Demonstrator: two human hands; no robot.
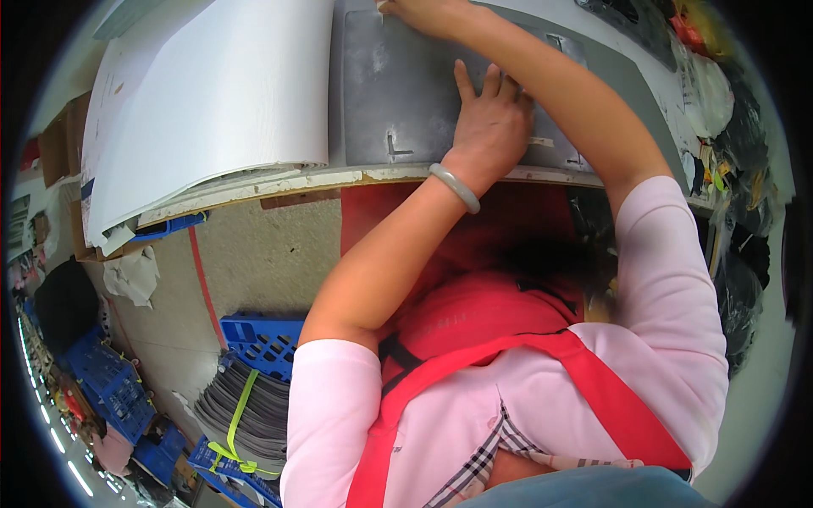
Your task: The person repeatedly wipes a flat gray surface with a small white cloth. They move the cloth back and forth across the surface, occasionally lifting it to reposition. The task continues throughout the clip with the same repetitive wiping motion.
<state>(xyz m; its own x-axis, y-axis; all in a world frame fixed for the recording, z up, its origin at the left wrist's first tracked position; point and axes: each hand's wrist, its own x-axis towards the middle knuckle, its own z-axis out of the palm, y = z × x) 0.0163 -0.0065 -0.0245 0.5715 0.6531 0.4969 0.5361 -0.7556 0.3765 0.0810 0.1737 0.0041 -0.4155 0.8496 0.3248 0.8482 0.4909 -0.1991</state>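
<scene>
A flat dark grey board point(406, 102) with L-shaped corner marks lies on the table in front of me. My left hand point(491, 127) rests on its right part, palm down and fingers spread, with a pale bangle point(455, 188) round the wrist. Crossing above it, my right arm reaches to the board's far left corner. There my right hand point(419, 13) has its fingertips pinched together at the picture's upper edge; whatever is between them is hidden. Beside the board on the left lie large white sheets point(220, 93), their near edge curling over the table.
The worn white table edge point(339, 174) runs in front of my body. Below left, a blue crate point(262, 339) stands by a bundle of dark strips point(241, 415) tied with a yellow-green band. Plastic bags point(705, 93) and scraps crowd the right side.
</scene>
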